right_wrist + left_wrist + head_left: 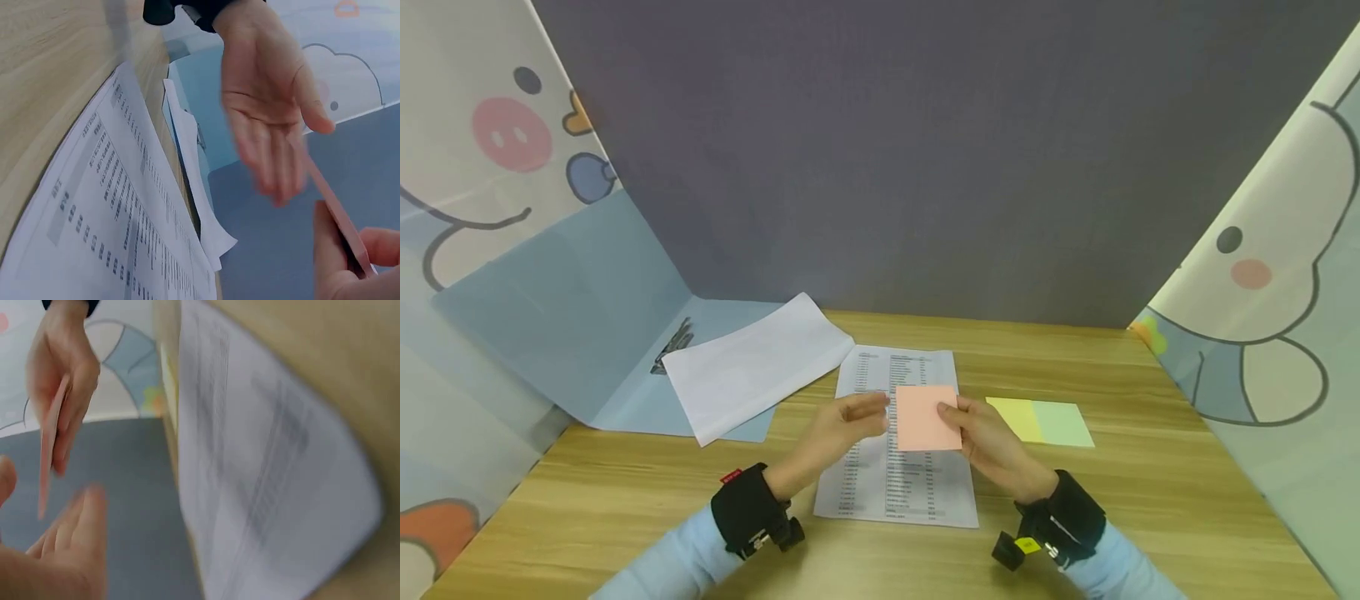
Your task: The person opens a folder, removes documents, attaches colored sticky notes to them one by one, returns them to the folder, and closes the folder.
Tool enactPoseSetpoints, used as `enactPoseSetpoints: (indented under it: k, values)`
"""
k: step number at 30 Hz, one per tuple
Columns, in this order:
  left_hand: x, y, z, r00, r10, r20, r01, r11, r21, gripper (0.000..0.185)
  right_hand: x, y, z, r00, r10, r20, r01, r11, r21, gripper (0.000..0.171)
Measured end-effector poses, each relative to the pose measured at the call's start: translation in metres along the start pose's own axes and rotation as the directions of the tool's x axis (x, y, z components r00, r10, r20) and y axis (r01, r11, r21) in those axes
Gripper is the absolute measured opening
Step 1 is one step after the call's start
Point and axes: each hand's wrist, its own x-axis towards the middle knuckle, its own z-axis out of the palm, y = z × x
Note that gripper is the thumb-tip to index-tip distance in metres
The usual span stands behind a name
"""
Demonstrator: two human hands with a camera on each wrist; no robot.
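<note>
A pink sticky note pad is pinched by my right hand, thumb on its face and fingers behind. In the right wrist view the pad is seen nearly edge-on as a thin stack. My left hand is held just left of the pad, apart from it, with fingers extended and nothing in them; the right wrist view shows its bare palm. Beneath both hands lies a printed sheet with columns of text. Yellow sticky notes and green sticky notes lie side by side beyond my right hand.
At the left an open blue folder stands with its cover leaning on the side panel. Dark clips or similar small items lie inside it. A blank white sheet overlaps its right part. A grey partition closes off the back.
</note>
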Motion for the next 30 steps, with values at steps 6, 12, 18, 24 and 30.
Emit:
enactPoseSetpoints:
  k: [6, 12, 18, 24, 30]
  values:
    - [0.001, -0.004, 0.013, 0.968, -0.223, 0.115, 0.241, 0.954, -0.177, 0.042, 0.002, 0.002, 0.006, 0.998, -0.037, -0.042, 0.035, 0.998, -0.046, 0.044]
    - [0.000, -0.003, 0.018, 0.977, -0.201, 0.068, 0.210, 0.966, -0.154, 0.028, 0.002, 0.002, 0.008, 0.986, -0.083, -0.146, 0.067, 0.992, -0.111, 0.039]
    - [0.000, -0.005, 0.010, 0.978, -0.194, 0.074, 0.196, 0.980, -0.021, 0.026, 0.007, 0.000, -0.001, 0.960, -0.178, -0.215, 0.081, 0.915, -0.395, 0.032]
    - [0.007, -0.001, -0.003, 0.977, -0.213, -0.013, 0.213, 0.977, 0.012, 0.033, 0.005, -0.001, -0.004, 0.979, -0.135, -0.153, 0.055, 0.896, -0.440, 0.030]
    - [0.021, 0.012, -0.019, 0.984, -0.168, -0.062, 0.169, 0.985, 0.018, 0.029, 0.003, 0.010, 0.002, 0.988, -0.081, -0.132, 0.032, 0.941, -0.337, 0.030]
